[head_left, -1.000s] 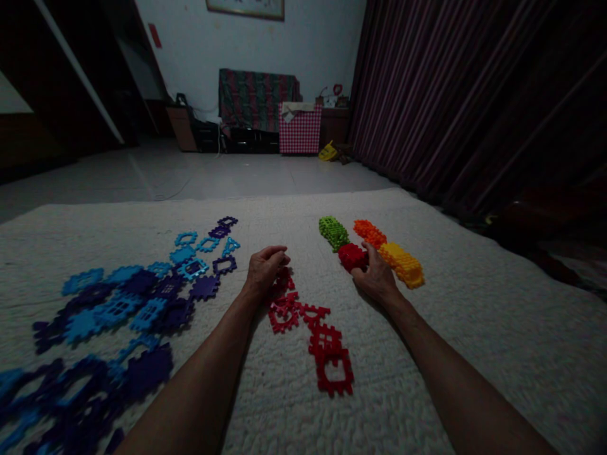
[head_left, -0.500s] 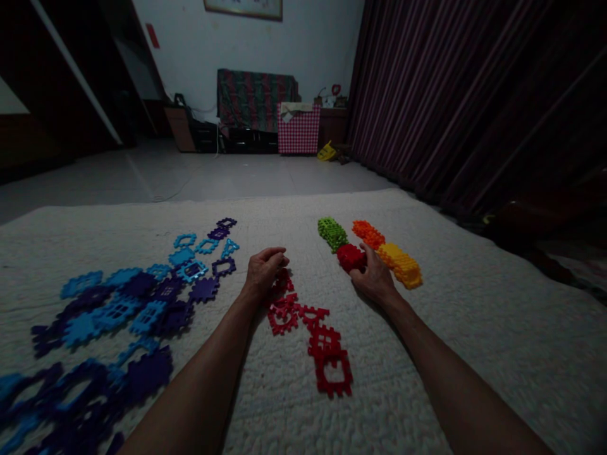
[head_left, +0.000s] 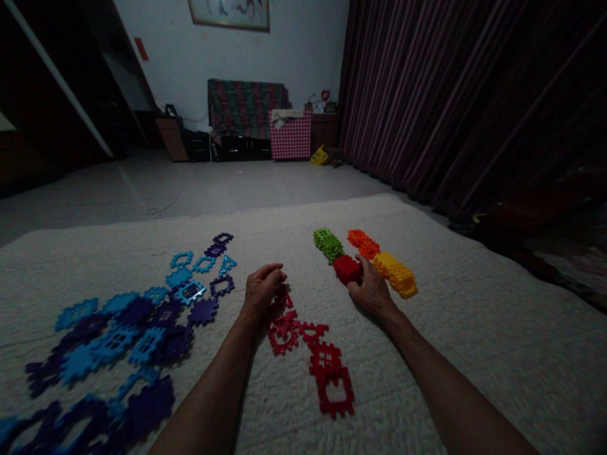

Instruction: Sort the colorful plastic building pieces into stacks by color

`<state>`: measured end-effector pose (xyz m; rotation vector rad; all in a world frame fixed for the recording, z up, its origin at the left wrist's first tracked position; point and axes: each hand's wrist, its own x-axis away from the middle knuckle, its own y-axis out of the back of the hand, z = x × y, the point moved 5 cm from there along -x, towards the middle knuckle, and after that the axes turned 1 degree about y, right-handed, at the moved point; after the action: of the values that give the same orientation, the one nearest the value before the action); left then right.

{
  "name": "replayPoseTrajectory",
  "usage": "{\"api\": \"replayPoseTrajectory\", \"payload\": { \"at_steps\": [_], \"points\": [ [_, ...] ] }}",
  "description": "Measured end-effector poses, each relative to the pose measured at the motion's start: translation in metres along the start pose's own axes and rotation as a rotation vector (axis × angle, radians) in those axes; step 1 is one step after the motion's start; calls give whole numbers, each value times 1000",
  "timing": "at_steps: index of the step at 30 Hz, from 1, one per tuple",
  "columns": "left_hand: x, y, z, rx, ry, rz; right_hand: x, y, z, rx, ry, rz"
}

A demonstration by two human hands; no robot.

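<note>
My left hand [head_left: 262,292] is curled over the far end of a line of flat red interlocking tiles [head_left: 326,373] on a white mat, its fingers closed around one red tile. My right hand [head_left: 370,292] rests against a stacked red block [head_left: 346,268], fingers pinching its near side. Beside that block lie a green stack [head_left: 328,244], an orange stack [head_left: 363,242] and a yellow stack [head_left: 396,274]. Blue and purple flat tiles [head_left: 133,322] are scattered to the left.
The white textured mat [head_left: 474,354] covers the floor under everything. A dark striped curtain [head_left: 450,95] hangs along the right. Bare floor lies beyond the mat, with a checked red box [head_left: 290,134] and a covered sofa [head_left: 246,107] at the far wall.
The view has tilted up slightly, so everything sits lower in frame. Both hands keep their places on the red tiles and the red block.
</note>
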<state>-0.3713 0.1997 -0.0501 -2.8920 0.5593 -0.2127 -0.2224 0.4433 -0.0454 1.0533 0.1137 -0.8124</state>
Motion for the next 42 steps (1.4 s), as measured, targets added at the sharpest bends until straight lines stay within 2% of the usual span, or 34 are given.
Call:
{"api": "replayPoseTrajectory", "payload": {
  "at_steps": [6,16,22,28,33,42],
  "points": [
    [4,-2,-1,31,42,-11,5,6,13,-19,14,29],
    [0,0,3,14,4,-9,5,3,22,63,-104,-34],
    [1,0,0,18,7,-13,4,-2,22,150,-157,-22],
    [3,-1,-1,6,37,-15,2,-2,23,151,-152,-67],
    [2,0,-1,-7,-2,-7,3,-2,24,159,-149,-67],
    [3,-1,-2,-2,21,-10,5,-1,26,162,-149,-69]
  ]
}}
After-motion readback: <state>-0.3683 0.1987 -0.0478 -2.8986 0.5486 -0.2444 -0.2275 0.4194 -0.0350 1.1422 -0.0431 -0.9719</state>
